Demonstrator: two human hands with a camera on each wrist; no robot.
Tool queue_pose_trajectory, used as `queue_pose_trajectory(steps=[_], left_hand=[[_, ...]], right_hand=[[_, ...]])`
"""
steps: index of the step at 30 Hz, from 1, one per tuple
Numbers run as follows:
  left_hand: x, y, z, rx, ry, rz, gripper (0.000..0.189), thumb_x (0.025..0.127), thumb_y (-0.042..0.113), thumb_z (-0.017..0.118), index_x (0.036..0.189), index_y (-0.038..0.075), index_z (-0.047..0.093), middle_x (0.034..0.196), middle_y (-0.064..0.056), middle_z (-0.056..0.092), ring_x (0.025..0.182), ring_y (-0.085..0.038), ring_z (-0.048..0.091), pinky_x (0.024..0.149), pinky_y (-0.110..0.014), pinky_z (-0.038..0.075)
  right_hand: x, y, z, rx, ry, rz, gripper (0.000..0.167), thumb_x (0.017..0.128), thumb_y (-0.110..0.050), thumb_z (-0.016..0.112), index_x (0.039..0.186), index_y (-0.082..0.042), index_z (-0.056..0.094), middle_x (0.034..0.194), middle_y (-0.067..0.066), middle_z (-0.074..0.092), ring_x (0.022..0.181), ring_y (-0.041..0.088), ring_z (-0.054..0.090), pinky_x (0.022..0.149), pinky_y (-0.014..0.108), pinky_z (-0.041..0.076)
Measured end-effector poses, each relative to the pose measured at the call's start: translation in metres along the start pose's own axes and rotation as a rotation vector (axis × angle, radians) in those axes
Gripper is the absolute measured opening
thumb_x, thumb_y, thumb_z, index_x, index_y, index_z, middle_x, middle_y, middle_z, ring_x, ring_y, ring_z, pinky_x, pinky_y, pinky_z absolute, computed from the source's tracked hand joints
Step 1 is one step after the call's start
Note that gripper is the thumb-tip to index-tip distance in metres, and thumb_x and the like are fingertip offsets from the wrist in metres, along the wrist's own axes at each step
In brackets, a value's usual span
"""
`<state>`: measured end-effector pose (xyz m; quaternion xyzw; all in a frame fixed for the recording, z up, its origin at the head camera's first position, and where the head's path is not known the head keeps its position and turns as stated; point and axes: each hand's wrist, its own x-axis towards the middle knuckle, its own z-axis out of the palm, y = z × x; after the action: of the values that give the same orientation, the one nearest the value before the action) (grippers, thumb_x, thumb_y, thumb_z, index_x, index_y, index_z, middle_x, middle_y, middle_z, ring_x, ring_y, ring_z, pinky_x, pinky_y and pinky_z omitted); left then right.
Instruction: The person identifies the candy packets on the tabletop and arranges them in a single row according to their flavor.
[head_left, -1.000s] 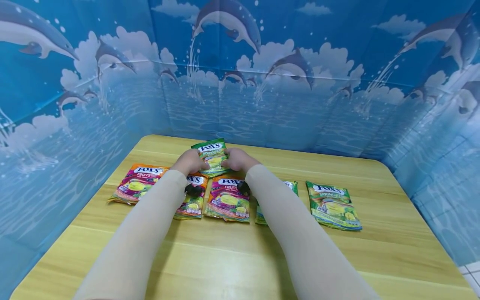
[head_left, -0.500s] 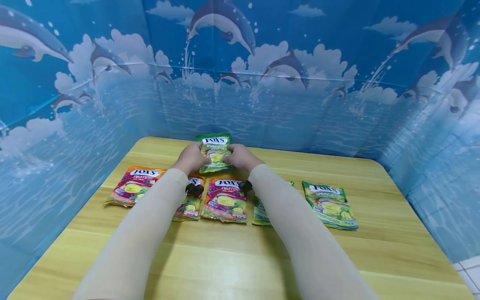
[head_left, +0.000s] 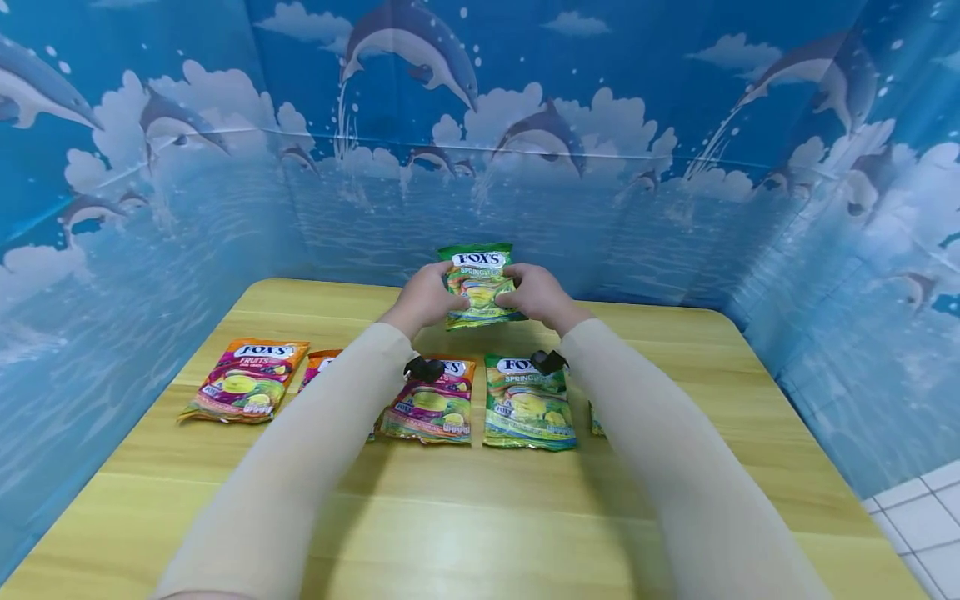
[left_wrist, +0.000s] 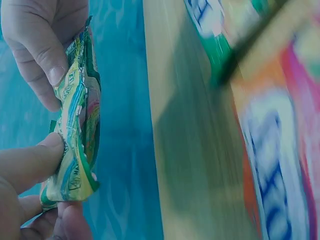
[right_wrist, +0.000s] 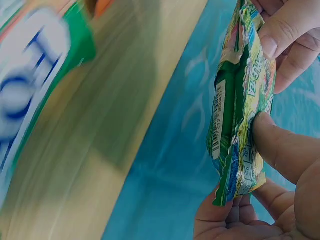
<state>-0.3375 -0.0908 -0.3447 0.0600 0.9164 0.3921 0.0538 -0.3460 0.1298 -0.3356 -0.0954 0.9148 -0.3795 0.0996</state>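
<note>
Both hands hold up one green Fox's Spring Tea candy bag [head_left: 480, 287] above the far part of the table. My left hand [head_left: 426, 298] pinches its left edge, thumb on the front and fingers behind. On the opposite edge my right hand [head_left: 546, 295] grips the same way. Both wrist views show the candy bag [left_wrist: 75, 145] nearly edge-on, and a barcode faces the right wrist camera. Below, in a row, lie an orange and purple Fox's Fruits bag [head_left: 243, 382], a second Fruits bag partly behind the left sleeve, a third Fruits bag [head_left: 431, 408] and a green bag [head_left: 528, 408].
Past the right sleeve shows a sliver of another green bag [head_left: 596, 421]. The wooden table [head_left: 465, 517] ends at a blue dolphin-print curtain [head_left: 360, 217] at the back and sides. White floor tiles [head_left: 918, 521] show at lower right.
Both hands have lifted the green candy bag and carried it to the right, above the table. The head view has shifted, and the row's fourth bag now shows between the sleeves.
</note>
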Motion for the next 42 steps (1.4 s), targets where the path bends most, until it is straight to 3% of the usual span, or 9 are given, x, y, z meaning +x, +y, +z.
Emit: queue_pose_trajectory(steps=[12,21,27,31,34,37,42], left_hand=[[0.001,0.054,0.049,-0.007,-0.073,0.1,0.088,0.096,0.035,0.08,0.168,0.023,0.031,0.173,-0.006,0.031,0.158,-0.032,0.034,0.121,-0.053,0.043],[-0.012,0.105,0.113,-0.009,-0.177,0.225,0.087,0.097,0.034,0.078,0.168,0.019,0.03,0.172,-0.005,0.034,0.157,-0.026,0.037,0.116,-0.044,0.048],[-0.024,0.14,0.165,0.06,-0.23,0.292,0.089,0.097,0.033,0.079,0.168,0.02,0.028,0.171,0.0,0.037,0.144,-0.02,0.053,0.104,-0.036,0.054],[-0.03,0.158,0.197,0.099,-0.273,0.312,0.089,0.097,0.034,0.078,0.169,0.023,0.027,0.17,0.005,0.037,0.143,-0.015,0.054,0.1,-0.031,0.053],[-0.034,0.169,0.218,0.122,-0.3,0.307,0.087,0.097,0.036,0.079,0.168,0.027,0.029,0.17,0.008,0.036,0.142,-0.011,0.053,0.096,-0.028,0.053],[-0.038,0.179,0.236,0.138,-0.327,0.313,0.086,0.097,0.036,0.079,0.167,0.028,0.031,0.17,0.01,0.035,0.145,-0.009,0.05,0.102,-0.026,0.053],[-0.046,0.192,0.261,0.242,-0.349,0.355,0.083,0.097,0.039,0.077,0.166,0.029,0.032,0.17,0.013,0.036,0.153,-0.008,0.041,0.117,-0.029,0.045]], right_hand=[[-0.045,0.044,-0.059,-0.144,0.024,0.024,0.074,0.103,-0.031,0.07,0.165,-0.013,0.035,0.157,0.022,0.046,0.14,0.039,0.049,0.102,0.056,0.052],[-0.113,0.089,-0.109,-0.235,0.025,0.068,0.078,0.104,-0.033,0.069,0.166,-0.004,0.03,0.158,0.033,0.04,0.142,0.051,0.043,0.101,0.062,0.05],[-0.159,0.132,-0.14,-0.288,0.022,0.096,0.081,0.104,-0.037,0.067,0.165,0.0,0.028,0.156,0.037,0.039,0.14,0.055,0.042,0.096,0.061,0.051],[-0.186,0.161,-0.152,-0.293,0.023,0.121,0.081,0.104,-0.035,0.068,0.164,0.003,0.029,0.153,0.039,0.04,0.133,0.054,0.046,0.088,0.054,0.051],[-0.203,0.178,-0.157,-0.28,0.02,0.148,0.082,0.104,-0.033,0.068,0.163,0.005,0.027,0.154,0.041,0.037,0.134,0.058,0.043,0.091,0.058,0.051],[-0.217,0.192,-0.16,-0.29,0.024,0.168,0.082,0.103,-0.033,0.068,0.162,0.008,0.028,0.151,0.043,0.039,0.135,0.061,0.041,0.093,0.061,0.052],[-0.236,0.216,-0.163,-0.28,0.036,0.189,0.082,0.102,-0.031,0.07,0.16,0.012,0.029,0.142,0.041,0.046,0.115,0.048,0.052,0.08,0.046,0.05]])
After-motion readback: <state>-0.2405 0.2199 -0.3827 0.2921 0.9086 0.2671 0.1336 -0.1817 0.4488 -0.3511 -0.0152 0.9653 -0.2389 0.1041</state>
